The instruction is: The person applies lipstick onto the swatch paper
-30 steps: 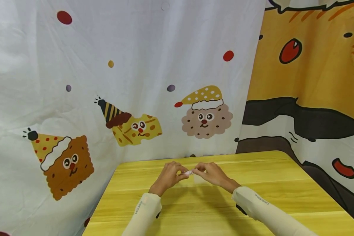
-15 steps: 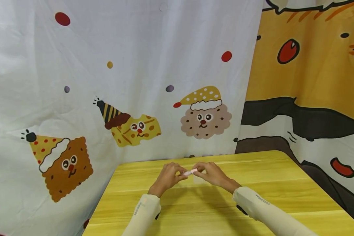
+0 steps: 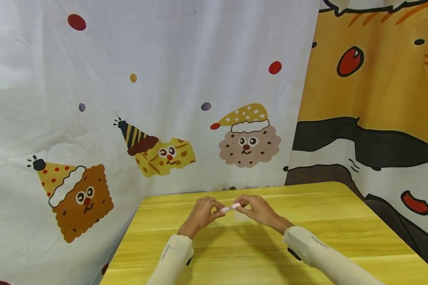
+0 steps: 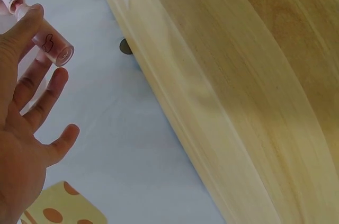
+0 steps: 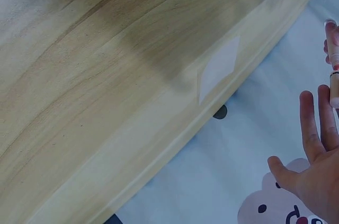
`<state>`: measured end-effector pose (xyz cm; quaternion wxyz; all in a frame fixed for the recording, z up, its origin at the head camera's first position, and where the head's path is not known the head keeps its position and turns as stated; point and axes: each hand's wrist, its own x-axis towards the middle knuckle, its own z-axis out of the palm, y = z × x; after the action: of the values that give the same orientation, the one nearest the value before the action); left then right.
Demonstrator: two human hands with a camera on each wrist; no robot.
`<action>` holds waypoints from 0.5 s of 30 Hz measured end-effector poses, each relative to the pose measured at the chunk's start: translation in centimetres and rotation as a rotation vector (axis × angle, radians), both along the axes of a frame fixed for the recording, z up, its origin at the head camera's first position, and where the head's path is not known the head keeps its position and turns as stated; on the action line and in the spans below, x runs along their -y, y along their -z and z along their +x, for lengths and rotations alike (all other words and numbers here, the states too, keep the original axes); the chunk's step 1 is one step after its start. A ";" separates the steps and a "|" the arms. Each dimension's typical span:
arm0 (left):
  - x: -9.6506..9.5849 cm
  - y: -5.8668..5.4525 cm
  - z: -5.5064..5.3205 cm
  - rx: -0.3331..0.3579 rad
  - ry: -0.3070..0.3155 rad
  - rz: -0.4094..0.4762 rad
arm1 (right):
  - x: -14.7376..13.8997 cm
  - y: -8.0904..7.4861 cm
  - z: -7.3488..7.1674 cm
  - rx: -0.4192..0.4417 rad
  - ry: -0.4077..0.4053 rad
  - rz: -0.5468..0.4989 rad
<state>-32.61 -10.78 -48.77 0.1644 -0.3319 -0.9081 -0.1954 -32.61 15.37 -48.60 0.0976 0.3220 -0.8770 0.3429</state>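
Both hands meet over the far half of the table around a small pink lip gloss tube (image 4: 52,43), its clear base end showing in the left wrist view. My left hand (image 3: 201,213) pinches the tube body between thumb and fingers, the other fingers spread. On the opposite end my right hand (image 3: 256,209) pinches the light pink cap (image 5: 334,89). A narrow dark band shows where cap and tube come together, and the pair lies tilted, with the cap end slightly higher in the head view. Fingers hide parts of both pieces.
Under the right hand, a pale square sheet (image 5: 220,69) lies near the far edge of the yellow wood-grain table (image 3: 214,261). A white curtain (image 3: 178,59) printed with cartoon snacks hangs just behind the table.
My right fingers have shifted slightly on the cap, so more of the cap and the dark band show now. The left hand keeps its grip, nearly still.
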 end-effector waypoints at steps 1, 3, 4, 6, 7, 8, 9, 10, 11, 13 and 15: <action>0.0 0.0 0.0 0.002 -0.001 -0.002 | -0.1 0.0 0.0 -0.005 0.002 0.006; 0.1 0.0 0.0 -0.005 0.006 0.003 | -0.2 0.1 0.0 -0.015 0.008 0.014; 0.2 0.1 0.0 -0.009 0.008 0.004 | -0.3 0.1 0.0 -0.015 0.009 0.012; 0.3 0.1 0.0 -0.016 0.007 0.003 | -0.4 0.2 0.0 -0.022 0.009 0.010; 0.4 0.2 0.0 -0.016 0.006 0.005 | -0.5 0.2 -0.1 -0.024 0.010 0.006; 0.4 0.3 0.0 -0.014 0.004 0.006 | -0.5 0.3 -0.1 -0.023 0.011 0.004; 0.5 0.3 0.0 -0.009 -0.001 0.005 | -0.6 0.3 -0.1 -0.022 0.009 0.000; 0.5 0.3 0.0 -0.003 -0.005 0.002 | -0.6 0.3 -0.1 -0.021 0.008 -0.003; 0.5 0.3 0.0 0.002 -0.007 0.003 | -0.6 0.4 -0.1 -0.022 0.007 -0.005; 0.6 0.3 0.0 0.005 -0.007 0.005 | -0.7 0.4 -0.1 -0.021 0.005 -0.008; 0.6 0.3 0.0 0.005 -0.003 0.011 | -0.7 0.5 -0.1 -0.020 0.007 -0.008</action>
<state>-32.56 -11.39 -49.08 0.1643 -0.3289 -0.9080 -0.2008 -32.69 16.11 -49.11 0.1089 0.3218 -0.8758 0.3428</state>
